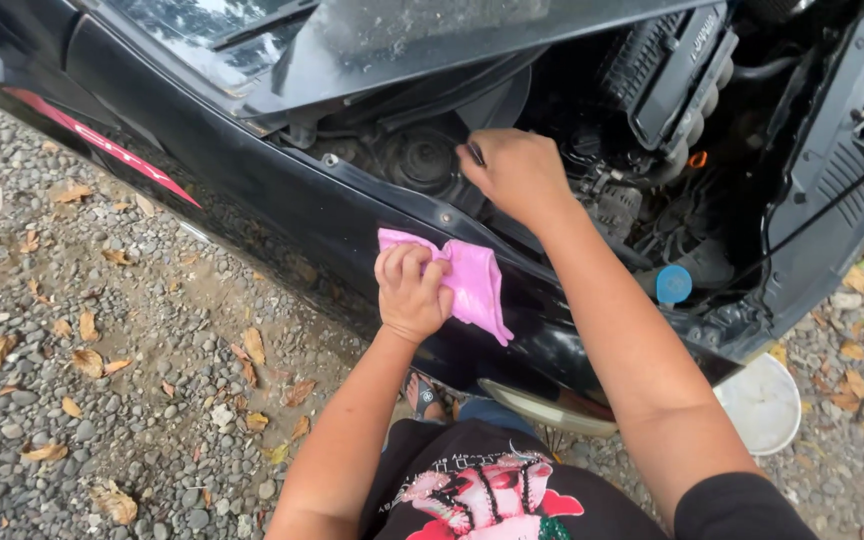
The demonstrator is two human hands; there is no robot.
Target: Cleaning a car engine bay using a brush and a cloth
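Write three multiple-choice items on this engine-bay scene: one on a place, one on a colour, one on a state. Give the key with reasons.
1. Where does the pink cloth lie?
A. on the gravel
B. on the black fender's edge
C. on the windscreen

2. What colour is the round cap in the engine bay?
A. blue
B. yellow
C. red

3. How is the left hand?
A. open, flat on the ground
B. closed on the cloth
C. holding the white bucket

Key:
1 B, the cloth rests on the fender beside the bay.
2 A, the cap shows plainly blue.
3 B, its fingers curl over the cloth, while the right hand reaches into the bay.
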